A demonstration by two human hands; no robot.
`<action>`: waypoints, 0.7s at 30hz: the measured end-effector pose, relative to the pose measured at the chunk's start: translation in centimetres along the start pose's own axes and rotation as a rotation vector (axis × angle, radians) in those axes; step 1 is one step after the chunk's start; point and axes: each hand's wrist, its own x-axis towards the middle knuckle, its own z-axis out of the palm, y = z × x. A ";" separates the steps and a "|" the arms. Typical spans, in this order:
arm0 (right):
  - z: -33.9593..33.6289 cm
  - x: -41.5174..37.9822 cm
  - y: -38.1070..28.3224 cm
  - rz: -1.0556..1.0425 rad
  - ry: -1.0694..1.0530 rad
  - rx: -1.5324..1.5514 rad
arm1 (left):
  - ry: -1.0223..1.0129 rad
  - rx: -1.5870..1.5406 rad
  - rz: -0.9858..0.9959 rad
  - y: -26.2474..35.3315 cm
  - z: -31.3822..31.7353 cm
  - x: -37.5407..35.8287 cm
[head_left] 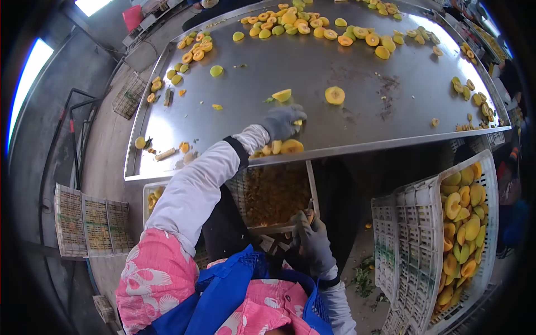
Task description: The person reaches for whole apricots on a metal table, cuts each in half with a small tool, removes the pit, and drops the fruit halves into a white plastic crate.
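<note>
On the metal table (268,72), my left hand (282,121), in a grey glove, has its fingers closed around a small yellow fruit piece (298,122). Just beyond it lies a yellow-green fruit piece (282,95), and a halved fruit (335,95) rests to the right. More cut fruit (291,146) sits at the table's near edge, below this hand. My right hand (314,240), also gloved, is low in front of my body, closed on a small tool (310,207) that looks like a knife. A crate of brownish scraps (276,195) stands beneath the table edge.
Many halved fruits (290,19) lie along the table's far side, with others near both side edges. At the right, a tilted white crate (410,234) holds many fruit halves (469,229). Another crate (92,223) stands at the left. A person's dark sleeve shows at the top.
</note>
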 end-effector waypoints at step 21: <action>8.8 -2.4 2.0 -0.136 0.061 -0.059 | 0.621 -1.930 -0.473 15.9 1.4 -24.1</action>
